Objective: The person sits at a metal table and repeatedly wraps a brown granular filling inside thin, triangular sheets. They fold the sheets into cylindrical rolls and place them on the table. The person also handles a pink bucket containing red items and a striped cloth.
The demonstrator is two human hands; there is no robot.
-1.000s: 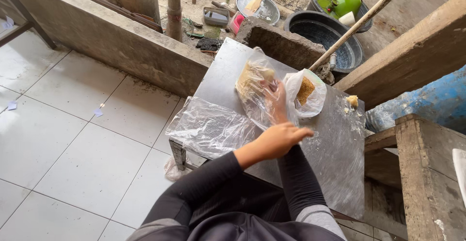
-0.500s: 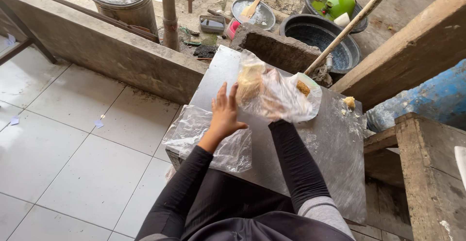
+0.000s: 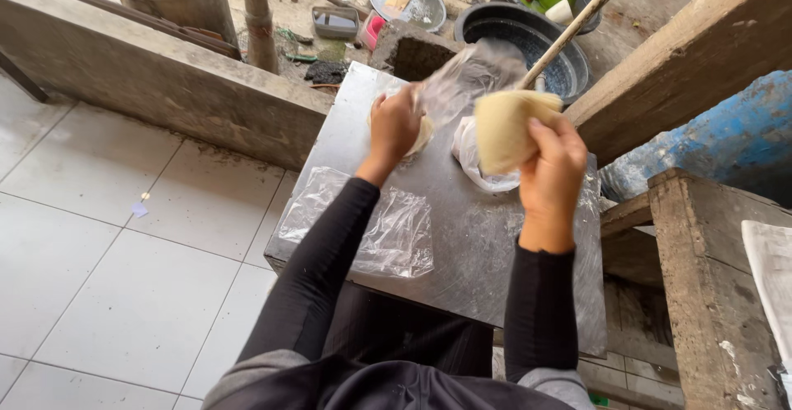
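The right hand (image 3: 551,162) grips a pale flat wafer (image 3: 505,125), lifted above the metal surface (image 3: 487,245) — clear of its bag. The left hand (image 3: 394,125) clutches a clear plastic bag (image 3: 462,80) beside the wafer — holding it aside.

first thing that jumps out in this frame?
The right hand lifting a pale flat piece of dough over the far side of the metal table. The left hand presses on a clear plastic sheet beside it; another crumpled plastic sheet lies at the near-left edge.
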